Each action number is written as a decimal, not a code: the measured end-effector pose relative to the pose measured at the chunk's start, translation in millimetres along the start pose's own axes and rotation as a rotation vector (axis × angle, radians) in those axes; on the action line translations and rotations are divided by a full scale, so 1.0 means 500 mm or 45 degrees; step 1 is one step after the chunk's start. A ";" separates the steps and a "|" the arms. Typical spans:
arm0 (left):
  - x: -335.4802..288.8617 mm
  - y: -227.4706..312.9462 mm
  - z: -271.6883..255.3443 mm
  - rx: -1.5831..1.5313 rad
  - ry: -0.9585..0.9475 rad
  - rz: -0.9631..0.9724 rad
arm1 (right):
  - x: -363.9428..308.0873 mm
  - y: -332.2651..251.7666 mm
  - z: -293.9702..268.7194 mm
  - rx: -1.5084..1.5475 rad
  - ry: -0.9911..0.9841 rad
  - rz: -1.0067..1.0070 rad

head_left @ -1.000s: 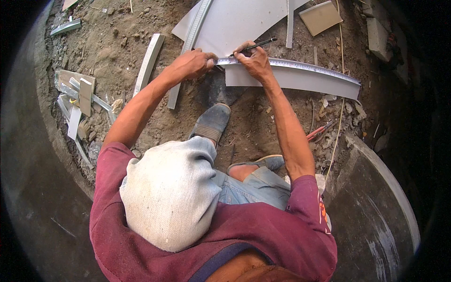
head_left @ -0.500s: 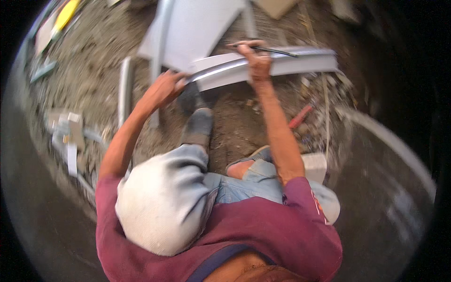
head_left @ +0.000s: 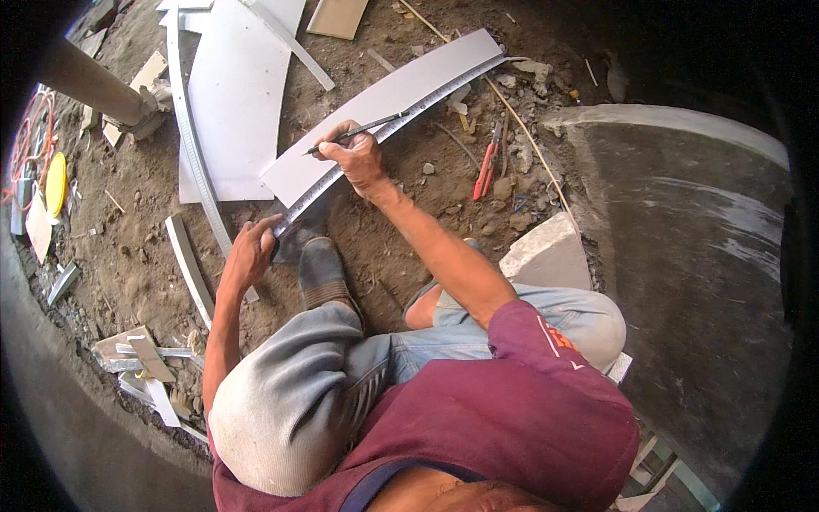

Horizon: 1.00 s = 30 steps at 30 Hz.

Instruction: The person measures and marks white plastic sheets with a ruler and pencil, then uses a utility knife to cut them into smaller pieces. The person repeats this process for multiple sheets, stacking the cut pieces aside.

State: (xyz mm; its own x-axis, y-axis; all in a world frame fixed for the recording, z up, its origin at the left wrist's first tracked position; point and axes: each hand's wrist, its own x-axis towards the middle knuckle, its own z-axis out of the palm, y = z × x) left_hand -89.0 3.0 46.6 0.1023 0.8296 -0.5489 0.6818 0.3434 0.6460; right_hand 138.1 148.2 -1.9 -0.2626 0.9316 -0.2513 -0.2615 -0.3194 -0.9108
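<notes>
A second ago we have the tape measure [head_left: 439,97] along the far long edge of the white strip of board [head_left: 409,81], with the board on our side of it. Now it runs along the near long edge, and the board's pale face spreads out beyond it. That leaves the face open to the pencil [head_left: 375,124], with the scale right beside it.

Our left hand [head_left: 249,254] pinches the tape measure by its near-left end, just off the strip's corner. Our right hand [head_left: 357,160] grasps the pencil, its wrist crossing the tape measure and the pencil's tip over the strip's left part; whether the tip touches, we cannot tell.

The strip slants over the dirt ground [head_left: 375,256], its right end toward the ground's far right edge, its left end by the near right corner of a larger white sheet [head_left: 235,102]. A red-handled tool [head_left: 486,164] lies toward the ground's right edge, where the dark concrete slab [head_left: 682,256] begins.
</notes>
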 end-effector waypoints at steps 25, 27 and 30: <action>0.029 -0.116 0.053 -0.090 0.065 0.119 | 0.027 0.080 0.046 -1.023 -0.872 -0.099; 0.031 -0.115 0.053 -0.094 0.061 0.119 | 0.030 0.086 0.043 -1.047 -0.907 -0.111; 0.034 -0.117 0.049 -0.093 0.041 0.117 | 0.030 0.088 0.039 -1.001 -0.943 -0.106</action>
State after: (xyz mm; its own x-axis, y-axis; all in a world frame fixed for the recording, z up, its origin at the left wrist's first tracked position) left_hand -109.1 -13.6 -13.6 0.1378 0.8724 -0.4690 0.6161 0.2952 0.7302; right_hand 104.7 145.0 -39.5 -0.8363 0.5248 -0.1590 0.2949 0.1860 -0.9373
